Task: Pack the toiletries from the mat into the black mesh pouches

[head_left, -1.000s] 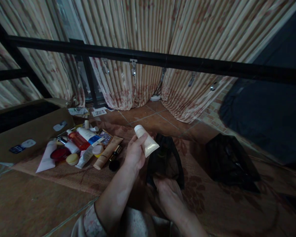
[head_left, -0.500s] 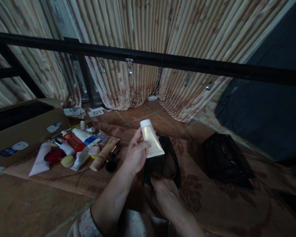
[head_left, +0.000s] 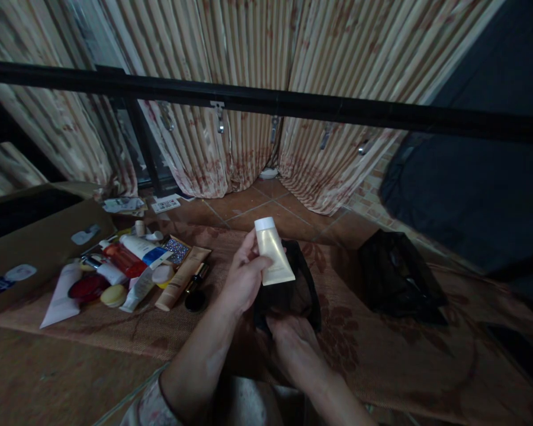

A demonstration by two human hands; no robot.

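Note:
My left hand (head_left: 241, 275) is closed around a gold squeeze tube (head_left: 273, 254) with a white cap, its thumb across the front and the cap pointing up. Below and behind the tube is a black mesh bag (head_left: 308, 290). At the bag's near edge, my right hand (head_left: 291, 337) grips the dark mesh; its fingertips are hidden in the fabric. To the left lies a pile of cosmetics, among them a beige tube (head_left: 182, 278), a red bottle (head_left: 123, 259), a pink tube (head_left: 64, 296) and a round black compact (head_left: 195, 300).
A cardboard box (head_left: 48, 236) stands behind the pile at the left. Another black mesh bag (head_left: 397, 278), with things inside, sits on the patterned cloth (head_left: 337, 373) at the right. A dark rail (head_left: 249, 97) crosses in front of striped curtains (head_left: 240, 47). Papers (head_left: 165, 203) lie near the box.
The view has shifted slightly to the right, so the surroundings sit farther left. Both hands keep their holds, the tube still upright above the bag.

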